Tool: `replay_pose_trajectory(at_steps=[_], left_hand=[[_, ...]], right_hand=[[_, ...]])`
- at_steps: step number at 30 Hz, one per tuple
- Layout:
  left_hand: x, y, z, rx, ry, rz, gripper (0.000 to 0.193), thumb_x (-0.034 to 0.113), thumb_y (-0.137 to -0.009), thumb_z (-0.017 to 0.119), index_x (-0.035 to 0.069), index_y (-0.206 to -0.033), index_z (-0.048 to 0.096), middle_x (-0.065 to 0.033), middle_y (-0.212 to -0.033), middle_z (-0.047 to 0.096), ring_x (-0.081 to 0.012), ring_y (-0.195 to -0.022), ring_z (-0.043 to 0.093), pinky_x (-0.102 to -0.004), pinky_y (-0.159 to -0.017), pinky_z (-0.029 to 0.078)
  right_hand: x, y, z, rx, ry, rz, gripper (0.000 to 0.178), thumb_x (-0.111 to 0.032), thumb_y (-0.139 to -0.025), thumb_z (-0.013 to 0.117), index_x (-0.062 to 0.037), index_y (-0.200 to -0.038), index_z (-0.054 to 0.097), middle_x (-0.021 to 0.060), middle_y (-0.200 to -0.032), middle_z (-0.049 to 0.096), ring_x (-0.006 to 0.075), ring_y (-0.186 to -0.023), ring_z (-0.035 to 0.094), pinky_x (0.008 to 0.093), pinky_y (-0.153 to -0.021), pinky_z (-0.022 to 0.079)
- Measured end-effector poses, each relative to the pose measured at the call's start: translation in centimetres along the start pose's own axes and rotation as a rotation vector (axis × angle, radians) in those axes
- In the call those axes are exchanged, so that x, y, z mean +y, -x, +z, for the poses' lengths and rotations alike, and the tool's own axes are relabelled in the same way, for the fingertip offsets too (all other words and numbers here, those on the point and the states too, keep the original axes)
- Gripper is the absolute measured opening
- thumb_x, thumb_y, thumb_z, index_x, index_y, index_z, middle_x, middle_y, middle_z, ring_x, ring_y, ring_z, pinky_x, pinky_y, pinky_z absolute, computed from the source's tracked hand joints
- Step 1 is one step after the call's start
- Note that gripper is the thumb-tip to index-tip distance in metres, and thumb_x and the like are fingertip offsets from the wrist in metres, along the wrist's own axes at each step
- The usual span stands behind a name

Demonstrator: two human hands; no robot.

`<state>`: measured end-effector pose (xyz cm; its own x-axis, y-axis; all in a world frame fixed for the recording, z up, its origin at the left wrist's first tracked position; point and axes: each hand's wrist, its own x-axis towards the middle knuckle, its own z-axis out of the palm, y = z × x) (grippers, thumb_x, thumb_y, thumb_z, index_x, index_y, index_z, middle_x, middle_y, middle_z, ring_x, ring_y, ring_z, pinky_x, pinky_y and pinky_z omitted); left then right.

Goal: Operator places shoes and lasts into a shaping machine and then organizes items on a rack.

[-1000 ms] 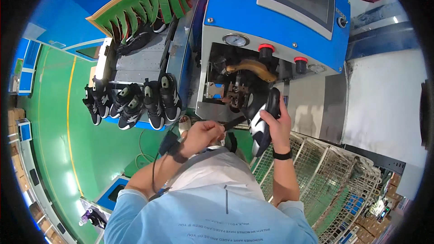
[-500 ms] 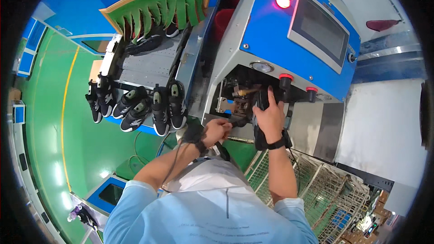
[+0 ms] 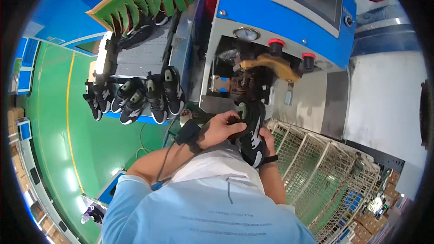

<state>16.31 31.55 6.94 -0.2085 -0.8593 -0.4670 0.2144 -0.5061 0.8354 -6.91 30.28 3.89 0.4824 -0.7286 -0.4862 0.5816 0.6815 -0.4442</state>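
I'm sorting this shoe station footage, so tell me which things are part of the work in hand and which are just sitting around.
In hand:
- black sneaker with white sole, held by left hand and right hand
- blue press machine directly ahead

Lying about:
- row of black sneakers on grey conveyor
- wire mesh cart
- green floor
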Motion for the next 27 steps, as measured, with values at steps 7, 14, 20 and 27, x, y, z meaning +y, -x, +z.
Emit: replay_pose_trajectory(at_steps=[7,14,20,27], left_hand=[[2.0,2.6,-0.6,-0.173,-0.150,0.211,0.024,0.019,-0.091,0.076,0.000,-0.105,0.072,-0.0048,-0.084,0.066,-0.0116,-0.080,0.059,-0.0282,-0.071,0.046],[0.5,2.9,-0.5,-0.143,-0.291,-0.072,0.033,0.031,-0.097,0.065,-0.001,-0.102,0.072,-0.0060,-0.082,0.065,-0.0128,-0.077,0.057,-0.0304,-0.071,0.047],[-3.2,-3.2,0.5,-0.021,-0.005,-0.186,0.042,0.034,-0.095,0.060,0.005,-0.124,0.066,-0.0009,-0.088,0.066,-0.0124,-0.077,0.058,-0.0290,-0.071,0.047],[-6.9,-8.5,-0.5,-0.052,0.289,-0.351,0.057,0.020,-0.097,0.059,0.005,-0.149,0.042,-0.0025,-0.094,0.064,-0.0143,-0.074,0.062,-0.0301,-0.064,0.051]], right_hand=[[-0.4,2.3,-0.9,0.194,0.027,-0.091,0.066,-0.008,-0.078,0.076,0.0026,-0.138,0.048,0.0169,-0.123,0.065,0.0302,-0.101,0.069,0.0403,-0.089,0.058],[-3.8,1.2,3.0,0.361,0.488,-0.354,0.083,-0.001,-0.076,0.075,-0.0037,-0.151,0.040,0.0073,-0.120,0.065,0.0178,-0.099,0.065,0.0305,-0.086,0.054],[-7.8,-2.0,9.4,0.402,0.954,-0.457,0.085,-0.001,-0.077,0.073,-0.0046,-0.154,0.038,0.0088,-0.120,0.062,0.0183,-0.095,0.062,0.0287,-0.082,0.052],[-5.2,-7.9,10.9,0.662,2.092,-0.500,0.089,-0.021,-0.075,0.075,-0.0311,-0.155,0.038,0.0228,-0.118,0.056,0.0443,-0.095,0.065,0.0489,-0.079,0.055]])
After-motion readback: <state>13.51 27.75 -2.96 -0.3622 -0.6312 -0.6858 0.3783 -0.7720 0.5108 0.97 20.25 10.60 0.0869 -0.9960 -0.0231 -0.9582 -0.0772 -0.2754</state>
